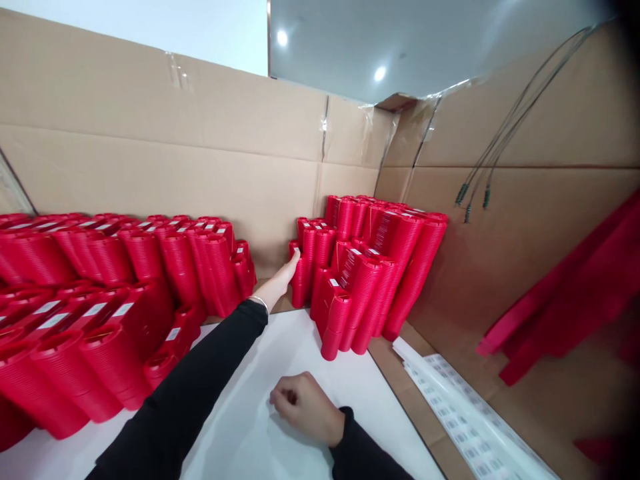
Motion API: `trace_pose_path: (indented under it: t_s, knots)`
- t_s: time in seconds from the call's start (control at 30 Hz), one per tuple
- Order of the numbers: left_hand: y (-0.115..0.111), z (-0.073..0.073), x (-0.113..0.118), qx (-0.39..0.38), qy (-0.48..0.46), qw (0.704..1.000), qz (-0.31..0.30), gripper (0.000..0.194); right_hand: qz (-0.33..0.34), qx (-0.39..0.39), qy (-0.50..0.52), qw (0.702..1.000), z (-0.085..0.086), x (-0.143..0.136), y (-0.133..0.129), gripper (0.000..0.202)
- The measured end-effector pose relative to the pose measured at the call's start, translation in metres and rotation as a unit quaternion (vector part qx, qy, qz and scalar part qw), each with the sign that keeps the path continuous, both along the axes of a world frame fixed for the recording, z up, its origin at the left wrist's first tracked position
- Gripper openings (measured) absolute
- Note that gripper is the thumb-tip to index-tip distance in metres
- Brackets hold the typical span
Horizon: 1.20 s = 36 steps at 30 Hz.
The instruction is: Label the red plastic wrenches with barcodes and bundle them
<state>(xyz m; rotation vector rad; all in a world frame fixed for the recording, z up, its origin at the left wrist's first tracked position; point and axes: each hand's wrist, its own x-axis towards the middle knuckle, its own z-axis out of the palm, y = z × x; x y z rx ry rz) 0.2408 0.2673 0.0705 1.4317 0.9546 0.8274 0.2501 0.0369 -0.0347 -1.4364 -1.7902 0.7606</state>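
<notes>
My left hand [285,272] reaches away from me, its fingers stretched out against the left side of a small red ribbed box [298,283]. That box stands upright at the left end of a stacked group of red ribbed boxes [363,280], some with small white labels on top. Part of the fingers is hidden at the box's edge. Closer to me, my right hand [307,403] is curled over the white table [245,400]. Nothing shows in its fingers, and it is apart from the boxes.
More red ribbed boxes [110,250] stand in rows on the left. Cardboard walls [200,133] rise behind and on the right. Sheets of printed labels [450,407] lie along the right edge. Thin cords [505,127] and red strips [565,313] hang on the right wall.
</notes>
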Motion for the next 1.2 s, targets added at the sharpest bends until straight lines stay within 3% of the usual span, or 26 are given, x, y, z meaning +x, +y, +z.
trace_pose_path:
  t_s: [0.23, 0.43, 0.53, 0.63, 0.73, 0.8, 0.9, 1.03, 1.2]
  knots:
    - [-0.010, -0.001, -0.010, 0.032, 0.036, 0.998, 0.033, 0.050, 0.000, 0.006, 0.017, 1.000, -0.003, 0.000, 0.001, 0.024]
    - [-0.012, 0.008, -0.010, 0.185, 0.069, 0.979, 0.053, 0.036, -0.004, -0.012, 0.034, 0.999, 0.001, 0.000, 0.001, 0.025]
    - [-0.029, 0.010, -0.020, 0.278, 0.127, 0.951, 0.057, 0.033, 0.002, -0.018, 0.039, 0.999, 0.002, 0.000, 0.002, 0.025]
    - [-0.065, 0.003, -0.055, 0.374, 0.218, 0.901, 0.014, 0.031, 0.003, -0.025, 0.051, 0.998, -0.001, 0.001, 0.002, 0.024]
    - [-0.103, -0.007, -0.109, 0.425, 0.334, 0.841, -0.022, 0.035, 0.012, -0.039, 0.072, 0.997, -0.004, 0.001, 0.003, 0.024]
    - [-0.120, -0.012, -0.146, 0.426, 0.416, 0.803, 0.007, 0.034, 0.017, -0.043, 0.080, 0.996, -0.005, 0.001, 0.003, 0.023]
    - [-0.126, -0.020, -0.192, 0.403, 0.519, 0.752, 0.060, 0.033, 0.021, -0.046, 0.081, 0.995, -0.005, -0.001, 0.003, 0.022]
    - [-0.122, -0.032, -0.220, 0.392, 0.584, 0.709, 0.046, 0.028, 0.020, -0.055, 0.080, 0.995, -0.003, -0.002, 0.001, 0.027]
    - [-0.138, -0.041, -0.240, 0.463, 0.538, 0.699, -0.092, 0.030, 0.010, -0.043, 0.090, 0.995, -0.004, 0.001, 0.003, 0.030]
